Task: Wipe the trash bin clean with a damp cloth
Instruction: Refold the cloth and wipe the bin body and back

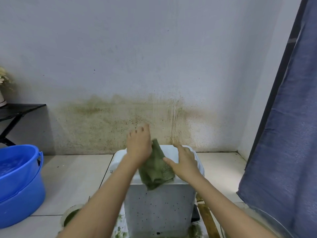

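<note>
A white trash bin (159, 212) with dark specks on its front stands on the floor right in front of me, its lid (118, 162) closed. A green damp cloth (154, 170) lies over the lid and hangs a little over the front edge. My left hand (138, 146) is over the far left of the lid and holds the cloth's far end, which rises up to its thumb side. My right hand (184, 162) rests flat on the right part of the lid, fingers straight, its thumb touching the cloth's edge.
A blue bucket (18, 186) with water stands on the tiled floor to the left. Behind the bin rises a wall (120, 117) stained green-brown. A black folding table (17, 110) is at far left, a blue curtain (283, 152) at right. Green residue (70, 217) lies around the bin's base.
</note>
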### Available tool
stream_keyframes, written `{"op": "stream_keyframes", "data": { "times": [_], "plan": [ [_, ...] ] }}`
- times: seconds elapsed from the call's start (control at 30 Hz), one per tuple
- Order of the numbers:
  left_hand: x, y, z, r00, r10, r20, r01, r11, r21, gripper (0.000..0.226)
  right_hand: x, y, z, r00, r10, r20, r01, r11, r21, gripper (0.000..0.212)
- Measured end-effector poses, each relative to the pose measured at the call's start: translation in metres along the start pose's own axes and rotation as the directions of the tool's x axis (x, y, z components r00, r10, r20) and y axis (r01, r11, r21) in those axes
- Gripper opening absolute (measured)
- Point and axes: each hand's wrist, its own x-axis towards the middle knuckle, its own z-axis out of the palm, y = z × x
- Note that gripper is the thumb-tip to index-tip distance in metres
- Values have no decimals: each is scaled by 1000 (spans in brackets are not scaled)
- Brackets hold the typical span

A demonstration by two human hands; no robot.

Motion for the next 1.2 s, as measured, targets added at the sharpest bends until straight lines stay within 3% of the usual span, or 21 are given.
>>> {"op": "stream_keyframes", "data": {
  "times": [0.07,0.13,0.23,0.37,0.43,0.5,0.57,0.63,0.7,0.87,1.07,1.13,1.2],
  "plan": [
    [-10,14,29,982,-121,144,127,991,-36,61,4,10,-2,995,4,-97,-11,997,-71,56],
    [-13,20,53,920,-214,329,247,967,-61,79,8,27,-3,994,-11,-112,0,996,-91,49],
    [1,20,67,908,-253,334,279,960,-31,84,6,52,10,1000,-15,-2,15,991,-133,51],
    [-4,23,78,968,-119,221,105,992,75,70,-3,67,33,994,-84,-66,61,953,-295,109],
    [-27,17,86,994,108,27,-109,994,22,64,5,68,34,992,-78,-104,43,953,-301,118],
    [-40,-7,93,949,275,-157,-275,961,18,57,16,67,32,990,-95,-107,58,951,-305,116],
    [-22,-41,94,949,207,-238,-208,978,19,54,28,65,30,990,-101,-94,69,953,-296,97],
    [5,-58,86,969,9,-246,-23,998,-53,56,43,61,27,994,-80,-73,59,963,-263,64],
    [27,-50,87,960,-40,-277,25,998,-59,54,62,59,23,997,-53,-63,37,971,-237,47],
    [40,6,142,856,170,-488,-189,982,9,40,107,63,19,999,-19,-48,11,987,-160,40],
    [48,-1,203,754,263,-602,-190,964,184,55,143,70,23,993,-96,-71,88,991,-100,37],
    [42,-17,215,750,169,-640,-113,985,128,58,143,70,27,985,-125,-117,106,982,-154,36],
    [47,-29,208,731,-52,-680,55,998,-17,58,142,69,31,978,-143,-152,117,979,-168,34]
  ]
}}
